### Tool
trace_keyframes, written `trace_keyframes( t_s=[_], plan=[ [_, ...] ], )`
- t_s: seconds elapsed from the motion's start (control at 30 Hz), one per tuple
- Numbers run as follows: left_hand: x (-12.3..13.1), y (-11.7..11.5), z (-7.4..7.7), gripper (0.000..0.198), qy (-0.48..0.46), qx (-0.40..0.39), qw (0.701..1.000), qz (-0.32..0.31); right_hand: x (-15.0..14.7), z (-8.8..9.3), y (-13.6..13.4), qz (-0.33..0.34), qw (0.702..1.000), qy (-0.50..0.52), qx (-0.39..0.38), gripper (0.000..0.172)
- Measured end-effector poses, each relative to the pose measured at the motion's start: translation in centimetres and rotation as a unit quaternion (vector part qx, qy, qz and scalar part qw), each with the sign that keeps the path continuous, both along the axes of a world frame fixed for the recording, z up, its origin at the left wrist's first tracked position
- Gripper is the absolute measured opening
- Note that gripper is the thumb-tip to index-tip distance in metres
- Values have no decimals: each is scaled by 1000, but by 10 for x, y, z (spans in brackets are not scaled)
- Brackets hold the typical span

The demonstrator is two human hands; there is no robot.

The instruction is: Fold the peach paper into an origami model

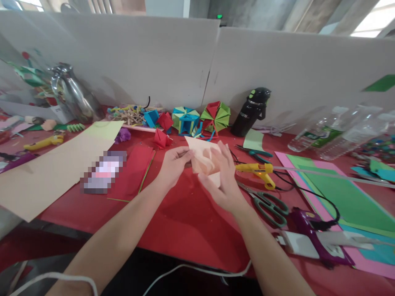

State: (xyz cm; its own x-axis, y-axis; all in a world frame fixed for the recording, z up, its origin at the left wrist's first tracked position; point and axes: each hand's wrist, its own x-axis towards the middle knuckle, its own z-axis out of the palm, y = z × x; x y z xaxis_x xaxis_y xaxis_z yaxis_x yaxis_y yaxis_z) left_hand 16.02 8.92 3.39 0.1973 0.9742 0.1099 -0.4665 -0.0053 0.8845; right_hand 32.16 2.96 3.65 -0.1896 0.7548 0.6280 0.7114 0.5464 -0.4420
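A piece of folded cream paper [202,161] with curved creases is raised above the red tabletop in the middle of the head view. My left hand [173,164] pinches its left edge between thumb and fingertips. Spread around the right side of the paper is my right hand [224,181], fingers stretched and thumb apart, touching it without a visible pinch. To the right of that hand lie a yellow glue gun [257,170] with a clear glue stick and a pair of scissors [270,207] with dark green handles. Dark-handled pliers [254,153] rest just behind.
Folded paper models [186,120] line the back near a black bottle [251,111]. Coloured sheets [345,193], a purple power strip [321,236] and plastic bottles [327,131] occupy the right. At left are a phone [105,172], a long cream sheet [58,176] and a metal jug [75,94].
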Motion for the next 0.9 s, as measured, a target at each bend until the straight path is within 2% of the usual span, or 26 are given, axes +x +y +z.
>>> trace_keyframes(
  t_s=[0.07, 0.1, 0.17, 0.27, 0.33, 0.6, 0.77, 0.9],
  plan=[
    [-3, 3, 1, 30, 0, 17, 999, 27, 4, 1, 5, -18, 990, 139, 3, 55],
    [-4, 4, 2, 30, -1, 27, 999, 37, 6, 2, 8, -23, 976, 216, -14, 51],
    [-6, 5, 3, 30, -3, 43, 998, 46, 11, 2, 14, 16, 932, 349, -100, 44],
    [-7, 4, 5, 30, -2, 48, 998, 39, 15, 2, 17, 95, 862, 430, -252, 34],
    [-7, 4, 6, 30, 1, 46, 998, 33, 15, 1, 16, 98, 844, 441, -290, 30],
    [-6, 3, 6, 28, 5, 37, 998, 48, 13, -2, 18, 58, 840, 459, -284, 30],
    [-12, 7, 5, 27, 2, 57, 995, 85, 16, 4, 17, 54, 881, 446, -151, 39],
    [-13, 7, 5, 28, 15, 70, 995, 72, 17, 6, 16, 75, 907, 355, -214, 22]
  ],
)
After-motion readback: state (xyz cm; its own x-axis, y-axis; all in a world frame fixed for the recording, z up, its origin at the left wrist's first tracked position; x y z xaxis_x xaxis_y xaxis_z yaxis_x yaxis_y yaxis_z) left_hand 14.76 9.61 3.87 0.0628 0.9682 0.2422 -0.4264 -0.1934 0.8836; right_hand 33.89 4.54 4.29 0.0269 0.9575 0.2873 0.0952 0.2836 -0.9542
